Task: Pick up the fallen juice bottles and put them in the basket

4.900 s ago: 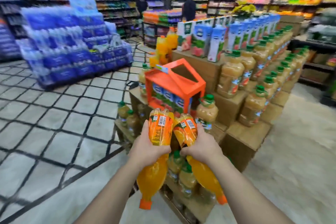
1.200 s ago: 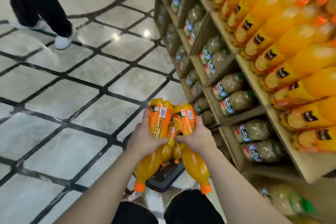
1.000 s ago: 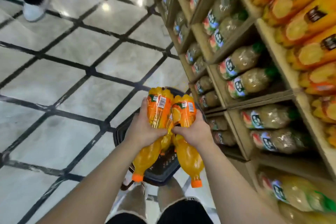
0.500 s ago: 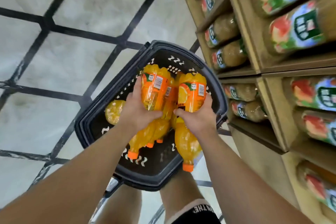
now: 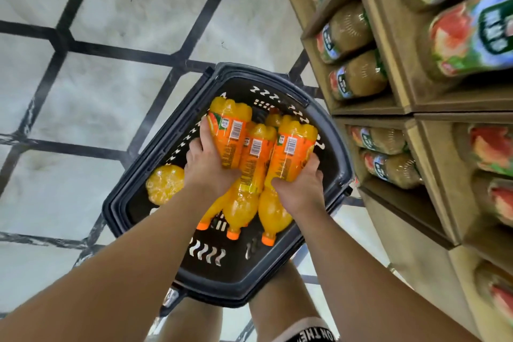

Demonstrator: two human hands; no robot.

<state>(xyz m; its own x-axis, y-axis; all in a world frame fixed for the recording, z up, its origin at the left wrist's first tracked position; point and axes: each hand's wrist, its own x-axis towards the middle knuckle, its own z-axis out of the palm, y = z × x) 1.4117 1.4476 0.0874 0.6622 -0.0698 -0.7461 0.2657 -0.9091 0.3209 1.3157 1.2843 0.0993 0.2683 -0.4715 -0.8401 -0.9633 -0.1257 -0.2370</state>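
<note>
The left hand [image 5: 206, 166] and right hand [image 5: 301, 189] each grip orange juice bottles [image 5: 256, 155], apparently three, over the basket [image 5: 222, 283]; next, lowering and letting go.

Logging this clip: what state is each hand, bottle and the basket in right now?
left hand: grips a bottle.
right hand: grips a bottle.
left bottle: held, cap down, over basket.
right bottle: held, cap down.
middle bottle: wedged between them.
loose bottle: lying in basket.
basket: on floor, open.
</note>
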